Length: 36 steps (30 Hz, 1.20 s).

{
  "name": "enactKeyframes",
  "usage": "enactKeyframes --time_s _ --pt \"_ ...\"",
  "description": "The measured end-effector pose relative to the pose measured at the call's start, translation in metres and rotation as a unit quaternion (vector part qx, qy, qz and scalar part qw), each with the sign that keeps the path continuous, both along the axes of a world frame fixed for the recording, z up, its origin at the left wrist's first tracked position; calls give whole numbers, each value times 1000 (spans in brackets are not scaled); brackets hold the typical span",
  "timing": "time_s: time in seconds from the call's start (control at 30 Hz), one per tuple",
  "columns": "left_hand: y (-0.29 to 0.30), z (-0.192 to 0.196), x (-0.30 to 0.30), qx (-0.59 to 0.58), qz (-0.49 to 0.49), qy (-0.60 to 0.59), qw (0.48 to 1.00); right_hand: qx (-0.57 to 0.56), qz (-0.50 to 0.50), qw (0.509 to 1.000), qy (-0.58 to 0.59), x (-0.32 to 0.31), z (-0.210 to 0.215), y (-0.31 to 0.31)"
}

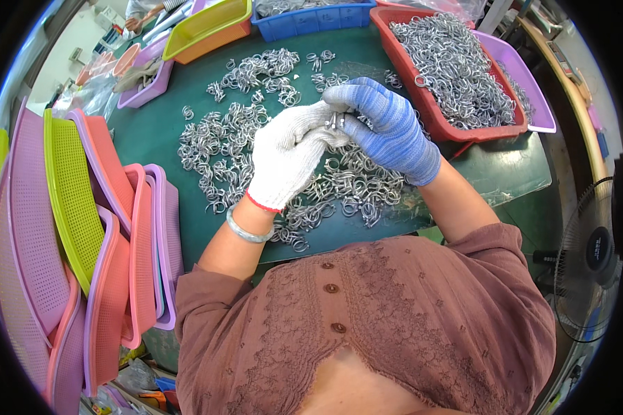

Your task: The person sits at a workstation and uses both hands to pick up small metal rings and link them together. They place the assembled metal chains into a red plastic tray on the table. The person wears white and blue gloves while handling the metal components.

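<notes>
left of the red bin [491,133], your white-gloved left hand [284,149] and blue-gloved right hand [389,131] curl closed together around small metal pieces [335,122]. use a light, even pinch, so none should slip into the loose rings [358,184] left of the bin.

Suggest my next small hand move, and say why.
Perhaps ease the fingers of your right hand slightly apart: they meet your left hand around the metal bits, and the two hands together hide most of what is there.
</notes>
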<state>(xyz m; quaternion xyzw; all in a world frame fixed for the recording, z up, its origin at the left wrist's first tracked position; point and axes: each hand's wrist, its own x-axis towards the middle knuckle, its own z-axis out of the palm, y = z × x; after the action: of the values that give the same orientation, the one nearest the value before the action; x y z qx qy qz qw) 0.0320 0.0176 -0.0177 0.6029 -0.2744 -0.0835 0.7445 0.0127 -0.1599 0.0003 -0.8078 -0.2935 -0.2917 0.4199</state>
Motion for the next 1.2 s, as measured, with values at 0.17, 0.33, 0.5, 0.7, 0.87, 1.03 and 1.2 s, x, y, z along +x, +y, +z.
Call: enactKeyframes --time_s 0.17,0.33,0.5,0.7,0.87,1.03,1.2 --pt "0 3 0 6 -20 26 999 15 -16 999 42 -5 2 1" --pt "-1 7 -3 4 -24 39 999 2 -7 1000 11 -6 2 0" --pt "-1 13 -5 58 0 5 998 -23 8 999 -32 -6 2 -1" --pt "-5 9 -2 80 0 -33 996 -32 -2 998 -56 -10 4 -6" --pt "-3 2 0 30 -10 37 999 -57 -125 981 -136 -6 31 -45" --pt "2 -5 8 125 67 -6 990 -51 -438 882 -167 -8 67 -185" --pt "4 4 14 408 87 -426 803 -167 -512 835 -112 -12 60 -276"
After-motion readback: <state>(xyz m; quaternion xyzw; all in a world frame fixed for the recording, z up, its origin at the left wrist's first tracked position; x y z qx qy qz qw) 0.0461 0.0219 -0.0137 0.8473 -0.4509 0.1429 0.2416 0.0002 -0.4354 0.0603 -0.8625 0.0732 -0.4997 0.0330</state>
